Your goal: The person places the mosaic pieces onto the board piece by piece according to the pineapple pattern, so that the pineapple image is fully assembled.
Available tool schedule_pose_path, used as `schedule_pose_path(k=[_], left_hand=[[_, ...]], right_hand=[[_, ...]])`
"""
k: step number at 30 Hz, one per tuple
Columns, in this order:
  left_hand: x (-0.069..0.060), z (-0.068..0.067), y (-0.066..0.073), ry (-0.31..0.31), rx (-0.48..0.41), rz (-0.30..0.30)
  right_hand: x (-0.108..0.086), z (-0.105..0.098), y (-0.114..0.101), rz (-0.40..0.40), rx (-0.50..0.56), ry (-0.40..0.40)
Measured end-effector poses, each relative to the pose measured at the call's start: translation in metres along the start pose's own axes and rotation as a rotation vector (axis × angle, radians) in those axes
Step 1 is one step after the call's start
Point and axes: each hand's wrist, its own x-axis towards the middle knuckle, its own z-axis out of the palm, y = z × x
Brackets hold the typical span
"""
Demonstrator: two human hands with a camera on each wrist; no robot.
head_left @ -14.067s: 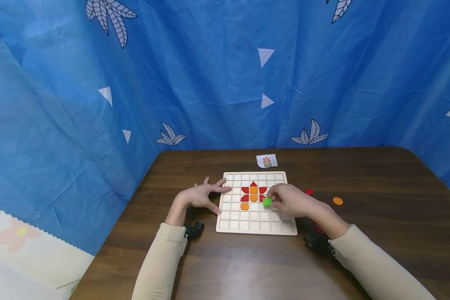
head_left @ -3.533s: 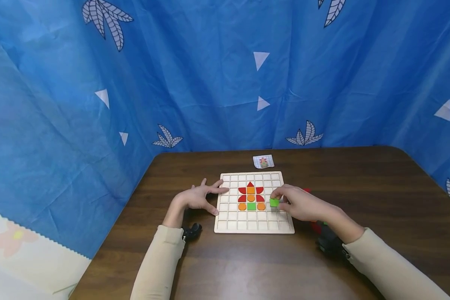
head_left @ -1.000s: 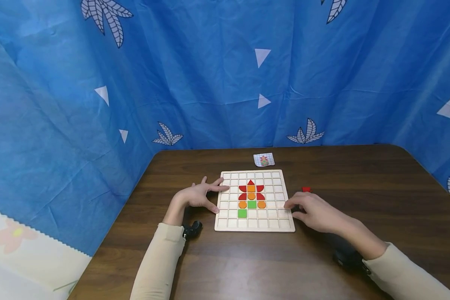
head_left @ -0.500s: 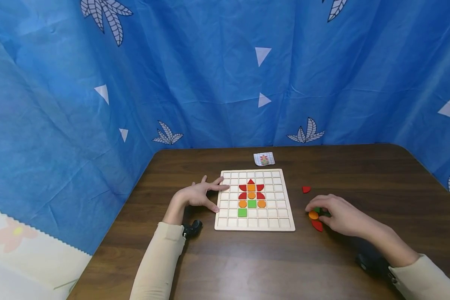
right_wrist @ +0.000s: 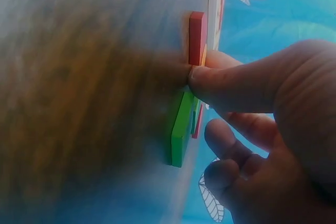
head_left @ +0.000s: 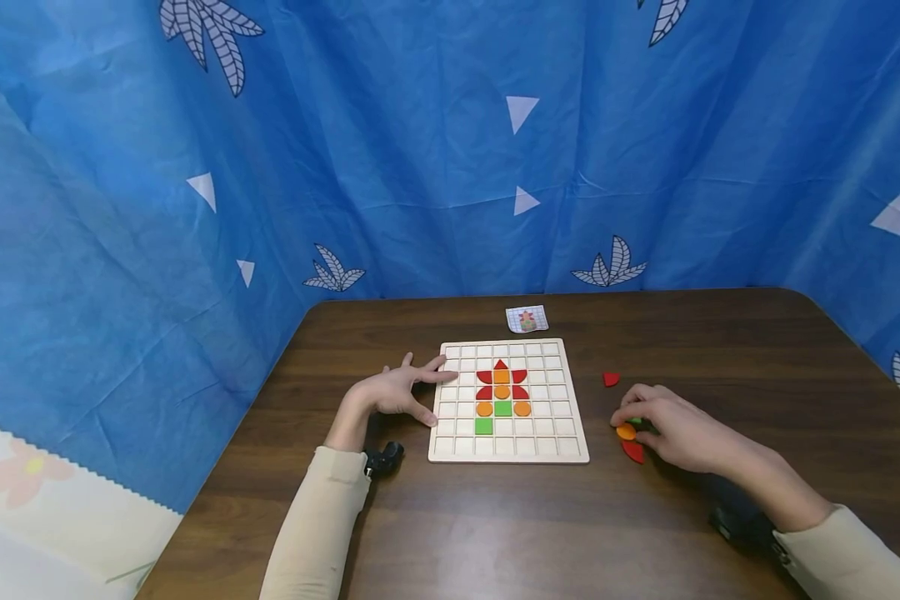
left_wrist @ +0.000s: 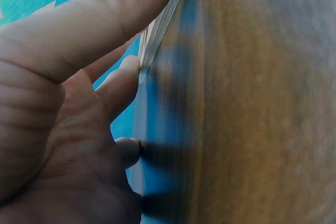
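Note:
My left hand (head_left: 393, 392) lies with spread fingers at the left side of the white grid board (head_left: 547, 442), thumb and fingertips on its edge. Red, orange and green tiles form a figure on the board, with a green square (head_left: 483, 426) at its lower left. To the right of the board, thumb and index finger of my right hand (head_left: 671, 429) pinch an orange disc (head_left: 626, 432). A red tile (head_left: 633, 452) lies just in front of it. Close to the thumb in the right wrist view is a green tile (right_wrist: 180, 132); fingers partly hide the pieces there.
A small printed card (head_left: 527, 319) with a coloured pattern lies behind the board. One red tile (head_left: 611, 379) sits apart on the dark wooden table (head_left: 480, 533), right of the board. A blue curtain (head_left: 450, 150) hangs behind the table.
A green square that the right hand held earlier now lies on the board's lower left. The right hand has since moved right, off the board, to the loose tiles. The left hand stays put.

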Motion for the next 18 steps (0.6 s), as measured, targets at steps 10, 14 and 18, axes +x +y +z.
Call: schedule_pose_path(k=[10,14,18], left_hand=[[0.000,0.001,0.000,0.010,0.009,-0.001],[0.000,0.001,0.000,0.006,0.012,-0.002],[0.000,0.001,0.000,0.007,0.019,-0.010]], right_hand=[[0.006,0.002,-0.007,0.057,0.017,-0.033],[0.012,0.001,-0.012,0.080,0.041,-0.056],[0.019,0.001,-0.018,0.085,0.056,-0.074]])
